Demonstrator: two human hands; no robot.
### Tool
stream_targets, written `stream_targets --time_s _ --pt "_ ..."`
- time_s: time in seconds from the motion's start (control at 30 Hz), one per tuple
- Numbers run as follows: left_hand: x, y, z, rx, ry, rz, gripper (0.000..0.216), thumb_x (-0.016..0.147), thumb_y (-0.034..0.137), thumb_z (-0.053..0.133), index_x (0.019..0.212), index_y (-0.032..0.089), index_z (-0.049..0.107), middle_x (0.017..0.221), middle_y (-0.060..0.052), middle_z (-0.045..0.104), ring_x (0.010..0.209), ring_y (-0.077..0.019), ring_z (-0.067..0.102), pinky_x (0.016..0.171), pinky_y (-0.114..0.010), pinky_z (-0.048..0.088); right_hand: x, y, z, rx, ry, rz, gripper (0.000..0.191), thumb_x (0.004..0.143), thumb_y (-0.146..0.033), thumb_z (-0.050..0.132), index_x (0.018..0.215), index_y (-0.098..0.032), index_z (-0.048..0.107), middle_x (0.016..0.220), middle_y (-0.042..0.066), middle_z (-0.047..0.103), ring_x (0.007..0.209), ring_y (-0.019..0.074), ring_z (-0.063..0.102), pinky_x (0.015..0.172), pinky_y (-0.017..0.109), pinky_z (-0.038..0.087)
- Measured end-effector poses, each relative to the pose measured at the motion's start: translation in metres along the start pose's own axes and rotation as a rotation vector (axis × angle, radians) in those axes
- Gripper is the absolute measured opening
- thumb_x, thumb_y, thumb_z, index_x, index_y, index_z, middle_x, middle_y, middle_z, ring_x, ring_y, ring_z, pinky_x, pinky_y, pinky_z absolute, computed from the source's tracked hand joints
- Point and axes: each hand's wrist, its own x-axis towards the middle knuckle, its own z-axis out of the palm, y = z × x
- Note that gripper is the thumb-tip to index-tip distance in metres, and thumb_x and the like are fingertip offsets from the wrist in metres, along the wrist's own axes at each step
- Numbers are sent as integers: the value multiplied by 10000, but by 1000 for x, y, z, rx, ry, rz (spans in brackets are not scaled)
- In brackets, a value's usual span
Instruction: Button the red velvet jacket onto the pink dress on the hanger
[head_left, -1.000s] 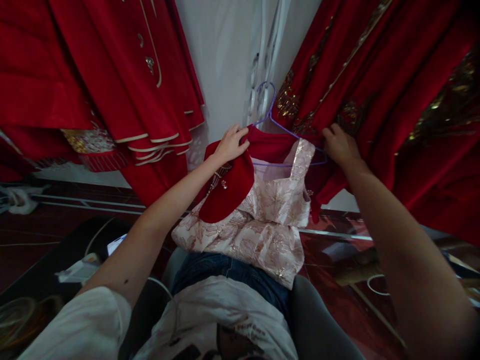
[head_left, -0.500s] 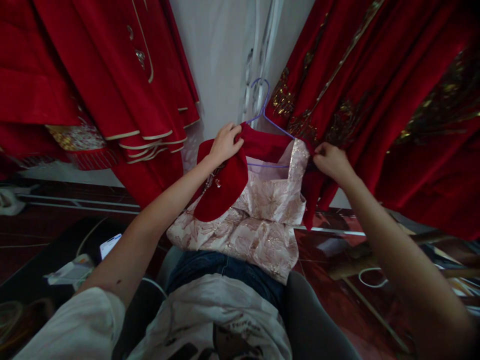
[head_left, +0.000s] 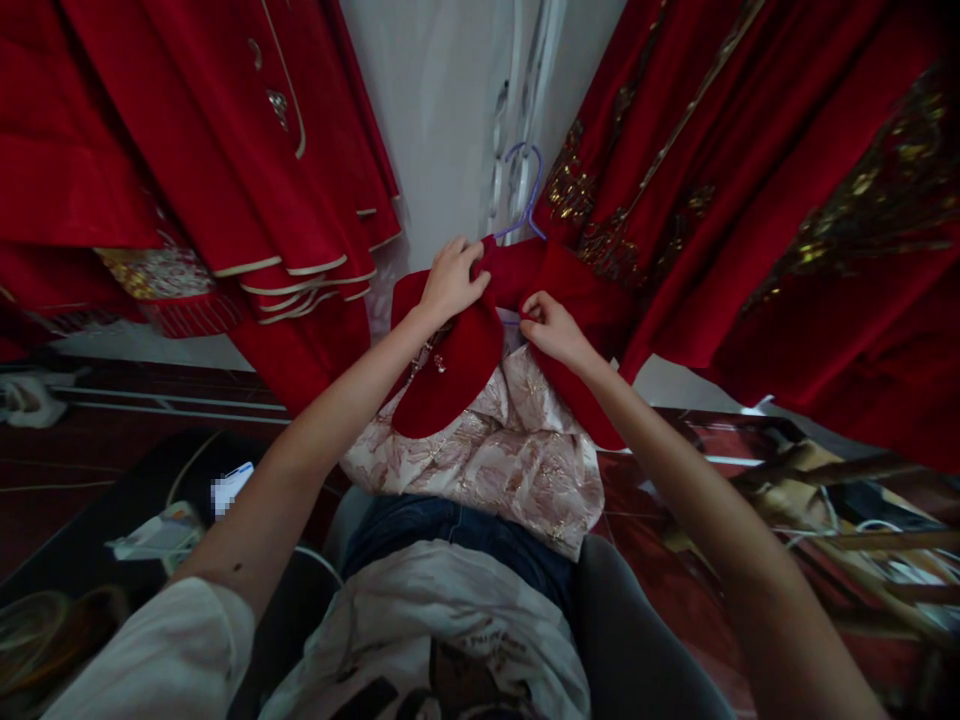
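Note:
A small red jacket (head_left: pixel 457 360) lies over a pink-and-gold brocade dress (head_left: pixel 517 455) on a purple wire hanger (head_left: pixel 525 190), all resting over my lap. My left hand (head_left: pixel 450 280) is closed on the jacket's left shoulder by the collar. My right hand (head_left: pixel 551 328) pinches the jacket's right front edge, drawn in over the dress's chest. The two hands sit close together just below the hanger's hook.
Red embroidered garments hang at the left (head_left: pixel 187 160) and the right (head_left: pixel 750 190), with a white wall (head_left: pixel 442 110) between. A phone (head_left: pixel 229 490) and papers lie on a dark surface at lower left. Cables and wooden sticks (head_left: pixel 862 540) clutter the reddish floor at right.
My right hand has moved left from the hanger's right end, pulling the jacket's right side across the dress front. My left hand has kept its hold on the left shoulder.

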Motion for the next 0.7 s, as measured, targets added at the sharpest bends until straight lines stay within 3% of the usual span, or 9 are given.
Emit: stream_targets --time_s 0.2,0.3,0.43,0.53,0.7 --pt "-40 18 -5 53 19 -34 203 797 277 650 970 199 579 1339 -173 446 1309 -405 348 1028 -553 309 -7 20 -11 -80 83 -39 112 693 -179 438 778 -233 486 774 13 575 735 176 528 724 297 412" --pt "-70 24 -3 68 5 -80 203 786 230 644 971 197 568 1313 -185 468 1281 -420 378 1008 -567 319 -9 19 -11 -49 93 -49 94 715 -188 428 775 -230 487 774 11 573 716 170 524 708 297 414" --pt "-88 34 7 -69 -67 -104 202 805 186 585 996 210 524 998 -114 596 978 -294 583 851 -431 454 -9 4 -4 111 -3 -29 106 714 -194 421 793 -228 483 705 -16 528 620 141 485 605 270 414" --pt "-82 42 14 -240 -83 -112 221 792 174 587 975 230 477 815 -30 583 745 -197 594 713 -329 472 -10 -8 3 257 -106 -15 145 703 -211 443 844 -233 472 696 -34 497 545 119 452 508 250 405" --pt "-77 44 29 -475 1 -201 333 737 133 626 972 233 412 813 8 568 677 -141 583 653 -275 480 -16 -4 15 407 14 -15 259 667 -277 562 896 -248 445 819 -13 501 633 125 506 544 261 477"
